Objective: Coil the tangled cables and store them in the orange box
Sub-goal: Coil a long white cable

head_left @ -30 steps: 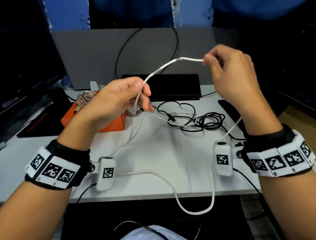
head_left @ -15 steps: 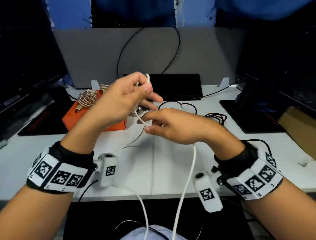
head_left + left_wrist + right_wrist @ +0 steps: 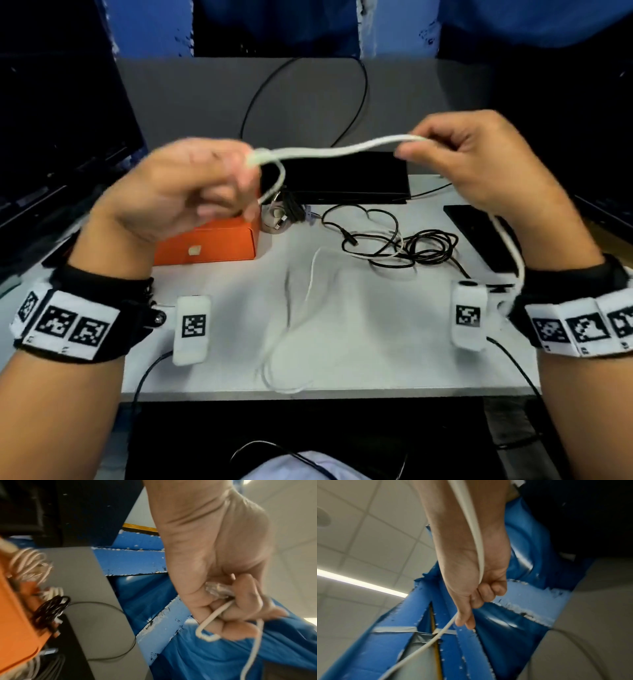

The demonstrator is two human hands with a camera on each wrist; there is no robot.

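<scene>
A white cable (image 3: pixel 329 150) stretches in the air between both hands above the desk. My left hand (image 3: pixel 191 192) grips a small loop of it with curled fingers; the left wrist view shows the clear plug (image 3: pixel 217 589) and the white cable (image 3: pixel 211 616) bent inside my left hand (image 3: pixel 231 601). My right hand (image 3: pixel 459 161) pinches the cable between thumb and fingers; in the right wrist view the white cable (image 3: pixel 476 534) runs down along my right hand (image 3: pixel 476 595). Its slack hangs in a blurred loop over the desk front. The orange box (image 3: pixel 212 243) sits under my left hand.
A tangle of black cables (image 3: pixel 404 246) lies on the white desk (image 3: pixel 376 342) right of the box. Coiled cables (image 3: pixel 42 588) rest in the orange box (image 3: pixel 15 615). A black flat device (image 3: pixel 342 178) stands behind, a dark pad (image 3: pixel 479 236) at the right.
My right hand has moved up and to the right from near the left hand, drawing a length of white cable out between the hands. The left hand keeps its loop.
</scene>
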